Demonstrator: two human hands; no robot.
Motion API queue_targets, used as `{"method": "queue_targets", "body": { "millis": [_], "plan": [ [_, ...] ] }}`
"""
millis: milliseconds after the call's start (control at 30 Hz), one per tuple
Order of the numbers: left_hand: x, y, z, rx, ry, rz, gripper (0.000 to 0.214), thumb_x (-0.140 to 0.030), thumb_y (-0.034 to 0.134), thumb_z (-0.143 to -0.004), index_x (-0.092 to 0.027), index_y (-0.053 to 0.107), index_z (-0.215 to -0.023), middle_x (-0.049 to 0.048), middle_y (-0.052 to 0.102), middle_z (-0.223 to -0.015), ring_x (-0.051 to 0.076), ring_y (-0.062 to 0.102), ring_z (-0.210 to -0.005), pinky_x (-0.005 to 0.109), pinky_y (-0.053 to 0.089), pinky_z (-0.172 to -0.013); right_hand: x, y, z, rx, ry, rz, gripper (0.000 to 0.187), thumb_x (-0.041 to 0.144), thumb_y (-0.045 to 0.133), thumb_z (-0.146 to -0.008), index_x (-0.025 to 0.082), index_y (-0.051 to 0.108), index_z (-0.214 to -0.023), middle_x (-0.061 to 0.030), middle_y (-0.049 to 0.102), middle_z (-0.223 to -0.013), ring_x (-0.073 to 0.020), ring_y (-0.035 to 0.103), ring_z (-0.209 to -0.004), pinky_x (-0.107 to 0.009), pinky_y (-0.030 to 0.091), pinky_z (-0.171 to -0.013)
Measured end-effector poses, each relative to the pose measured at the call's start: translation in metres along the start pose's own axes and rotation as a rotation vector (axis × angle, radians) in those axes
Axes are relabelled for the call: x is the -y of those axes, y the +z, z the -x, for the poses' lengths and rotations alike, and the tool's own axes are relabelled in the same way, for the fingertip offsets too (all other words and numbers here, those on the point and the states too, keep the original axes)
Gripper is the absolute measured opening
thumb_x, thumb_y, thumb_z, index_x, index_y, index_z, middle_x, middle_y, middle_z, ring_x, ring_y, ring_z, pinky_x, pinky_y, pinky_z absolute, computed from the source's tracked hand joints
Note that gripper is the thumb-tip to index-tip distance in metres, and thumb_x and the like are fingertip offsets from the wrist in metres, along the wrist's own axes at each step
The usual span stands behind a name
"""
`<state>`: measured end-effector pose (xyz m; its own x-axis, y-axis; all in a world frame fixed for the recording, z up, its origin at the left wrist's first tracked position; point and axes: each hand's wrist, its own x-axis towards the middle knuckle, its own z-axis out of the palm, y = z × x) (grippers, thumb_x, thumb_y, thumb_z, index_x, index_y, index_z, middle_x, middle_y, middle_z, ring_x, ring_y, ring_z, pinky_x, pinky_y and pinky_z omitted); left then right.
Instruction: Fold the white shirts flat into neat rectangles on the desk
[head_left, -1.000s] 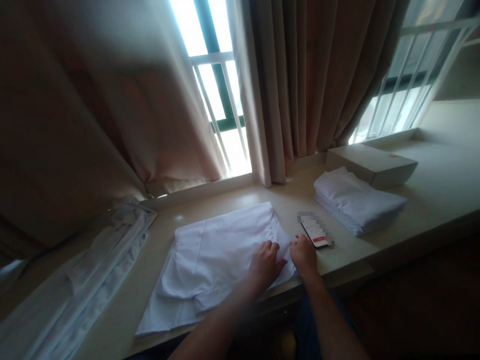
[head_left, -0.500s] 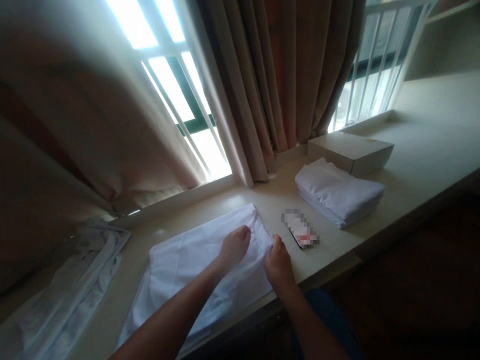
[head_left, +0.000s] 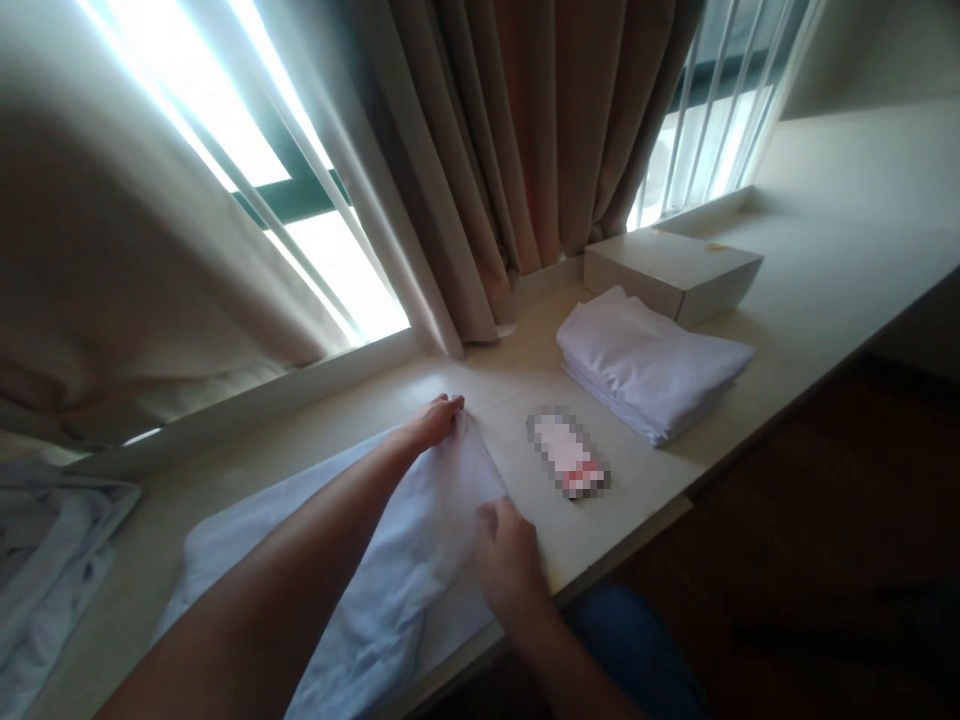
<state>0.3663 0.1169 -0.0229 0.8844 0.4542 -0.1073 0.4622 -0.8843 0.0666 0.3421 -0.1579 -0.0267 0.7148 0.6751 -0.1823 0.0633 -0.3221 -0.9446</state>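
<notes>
A white cloth (head_left: pixel 390 560), folded flat and slightly wrinkled, lies on the pale counter in front of me. My left hand (head_left: pixel 439 420) is closed on its far right corner, with that arm stretched across the fabric. At the right edge of the same cloth, nearer to me, my right hand (head_left: pixel 510 550) has its fingers curled in and gripping the fabric. The cloth between both hands is drawn up a little and blurred. Just right of the hands lies a phone-like flat object (head_left: pixel 570 455), pixelated over.
A stack of folded white cloths (head_left: pixel 649 365) sits on the counter (head_left: pixel 825 260) in front of a pale box (head_left: pixel 675 265). More crumpled white fabric (head_left: pixel 52 560) lies at the far left. Brown curtains (head_left: pixel 487 150) hang along the window. The counter's front edge drops to a dark floor.
My left hand has moved from above the cloth to its far right corner and closed there. My right hand has slid nearer to me along the edge. The view has shifted right.
</notes>
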Motion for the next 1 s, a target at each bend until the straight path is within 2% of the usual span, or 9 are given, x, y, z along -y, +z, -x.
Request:
{"method": "queue_targets", "body": {
  "millis": [100,200,367,500,633,733,800,900,1000],
  "plan": [
    [0.007,0.006,-0.005,-0.025,-0.021,0.005,0.029,-0.021,0.041,-0.082,-0.019,0.064,-0.099,0.0052,0.056,-0.088,0.016,0.05,-0.073,0.027,0.041,-0.072,0.003,0.001,-0.002,0.023,0.129,-0.181,0.016,0.017,0.049,-0.08,0.016,0.061,-0.09,-0.0052,0.066,-0.08,-0.0158,0.064,-0.067,-0.025,0.048,-0.061],
    [0.011,0.008,-0.01,-0.04,-0.018,0.008,0.027,-0.019,0.045,-0.077,-0.019,0.066,-0.093,0.0043,0.056,-0.085,0.015,0.05,-0.072,0.026,0.04,-0.071,0.007,0.0,-0.004,0.042,0.329,-0.395,0.035,0.013,0.048,-0.076,0.012,0.052,-0.111,-0.0003,0.061,-0.071,-0.0112,0.056,-0.045,-0.022,0.044,-0.044],
    [0.013,0.005,-0.015,-0.072,-0.008,0.019,0.022,-0.017,0.048,-0.075,-0.02,0.068,-0.083,0.0035,0.059,-0.079,0.015,0.052,-0.073,0.024,0.039,-0.071,0.008,0.001,-0.003,0.107,0.385,-0.654,0.052,0.014,0.048,-0.072,0.007,0.047,-0.124,0.0059,0.052,-0.056,-0.0121,0.054,-0.042,-0.022,0.045,-0.041],
    [0.011,-0.001,-0.011,-0.083,-0.035,0.052,0.024,-0.021,0.045,-0.08,-0.019,0.068,-0.087,0.0011,0.06,-0.067,0.014,0.052,-0.065,0.023,0.038,-0.067,0.004,0.01,-0.002,0.181,0.406,-0.781,0.034,0.017,0.047,-0.069,0.012,0.058,-0.101,0.0082,0.043,-0.046,-0.0104,0.044,-0.036,-0.021,0.041,-0.036],
    [0.007,-0.005,-0.005,-0.078,-0.062,0.088,0.027,-0.021,0.041,-0.083,-0.018,0.068,-0.09,-0.0005,0.058,-0.059,0.012,0.051,-0.056,0.023,0.038,-0.061,0.004,0.014,-0.003,0.295,0.387,-0.992,0.003,0.023,0.048,-0.069,0.02,0.047,-0.07,0.0088,0.036,-0.049,-0.0079,0.037,-0.038,-0.021,0.039,-0.035],
    [0.003,-0.006,-0.003,-0.073,-0.079,0.103,0.027,-0.019,0.042,-0.083,-0.018,0.068,-0.089,-0.0011,0.057,-0.056,0.011,0.051,-0.054,0.022,0.038,-0.06,0.004,0.011,-0.006,0.334,0.294,-0.786,0.011,0.029,0.047,-0.073,0.021,0.043,-0.066,0.0064,0.039,-0.05,-0.0104,0.041,-0.041,-0.024,0.041,-0.039],
    [0.002,-0.005,-0.002,-0.07,-0.082,0.107,0.026,-0.019,0.043,-0.082,-0.019,0.068,-0.089,-0.0014,0.057,-0.056,0.011,0.05,-0.054,0.022,0.038,-0.06,0.004,0.008,-0.008,0.17,0.184,-0.452,0.017,0.036,0.049,-0.078,0.02,0.049,-0.073,0.0007,0.051,-0.06,-0.0147,0.051,-0.052,-0.028,0.047,-0.049],
    [0.002,-0.005,-0.001,-0.068,-0.081,0.107,0.025,-0.019,0.044,-0.082,-0.02,0.068,-0.087,-0.0015,0.057,-0.057,0.011,0.05,-0.054,0.022,0.038,-0.06,0.004,0.004,-0.011,-0.153,0.02,-0.056,0.033,0.043,0.053,-0.08,0.017,0.051,-0.099,-0.0102,0.061,-0.095,-0.022,0.06,-0.086,-0.032,0.048,-0.076],
    [0.001,-0.006,0.0,-0.067,-0.088,0.1,0.024,-0.018,0.045,-0.081,-0.02,0.068,-0.088,-0.0014,0.058,-0.057,0.012,0.052,-0.056,0.021,0.038,-0.06,0.006,0.004,-0.017,-0.175,-0.025,0.113,0.052,0.044,0.054,-0.082,0.013,0.043,-0.122,-0.0145,0.058,-0.114,-0.0234,0.057,-0.104,-0.031,0.044,-0.088]
  ]
}}
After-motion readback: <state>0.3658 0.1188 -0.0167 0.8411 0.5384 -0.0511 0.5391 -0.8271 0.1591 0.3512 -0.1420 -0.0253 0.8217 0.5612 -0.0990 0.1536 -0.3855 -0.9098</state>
